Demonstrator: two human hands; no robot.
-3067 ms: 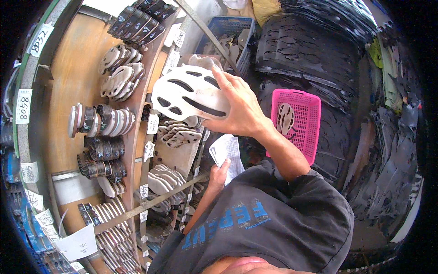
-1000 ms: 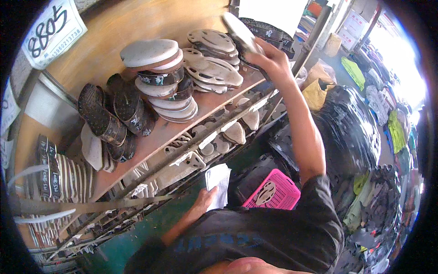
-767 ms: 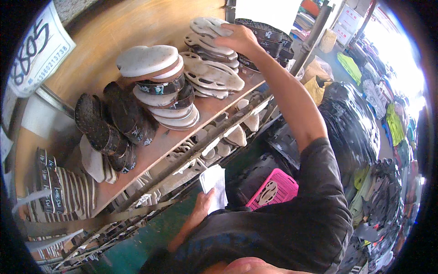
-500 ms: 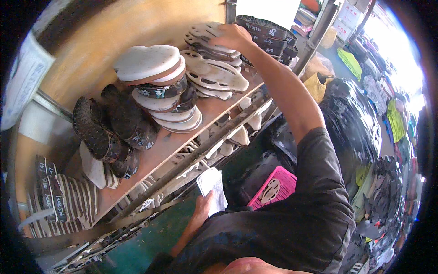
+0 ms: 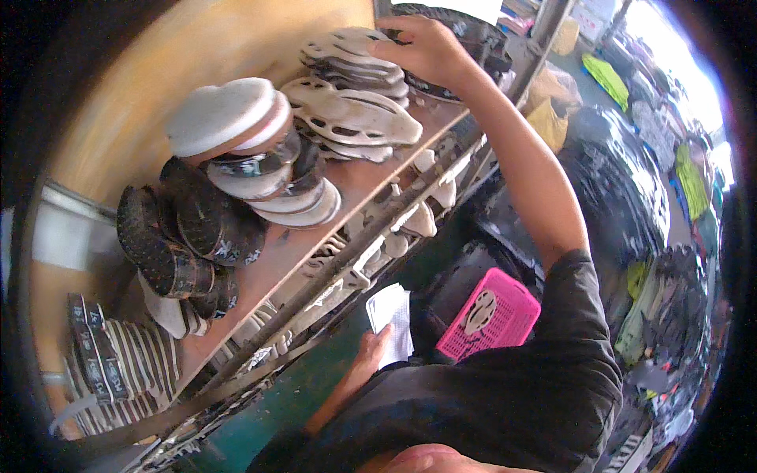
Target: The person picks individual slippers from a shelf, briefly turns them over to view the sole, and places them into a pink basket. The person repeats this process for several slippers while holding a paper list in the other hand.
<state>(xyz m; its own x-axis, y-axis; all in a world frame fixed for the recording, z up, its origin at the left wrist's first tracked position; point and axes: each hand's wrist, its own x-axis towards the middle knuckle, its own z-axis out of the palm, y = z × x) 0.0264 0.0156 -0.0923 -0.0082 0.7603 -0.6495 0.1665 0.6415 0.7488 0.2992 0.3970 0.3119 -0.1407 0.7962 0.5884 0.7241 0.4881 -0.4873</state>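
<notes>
My right hand (image 5: 423,49) reaches to the far end of a wooden shelf (image 5: 264,272), fingers apart. Its thumb overlaps the edge of a pile of pale, slotted shoe soles (image 5: 347,51); I cannot tell whether it touches them. Just beyond the fingers stand dark, band-like sole pieces (image 5: 477,35) with white markings. Another pile of pale, slotted soles (image 5: 359,118) lies on the near side of the hand. Lower down, my left hand (image 5: 372,347) is closed around a small sheaf of white papers (image 5: 392,311) in front of the shelf.
White and brown soles (image 5: 221,118), black soles (image 5: 209,213) and a row of striped soles (image 5: 134,363) fill the shelf's nearer part. More soles sit on the level below. A pink basket (image 5: 516,311) holding a pale sole (image 5: 479,311) stands low, beside black plastic bags (image 5: 611,177).
My right hand has shifted from the top of the pale soles toward the dark pieces, its fingers spreading. The left hand still holds the papers. The view has shifted slightly.
</notes>
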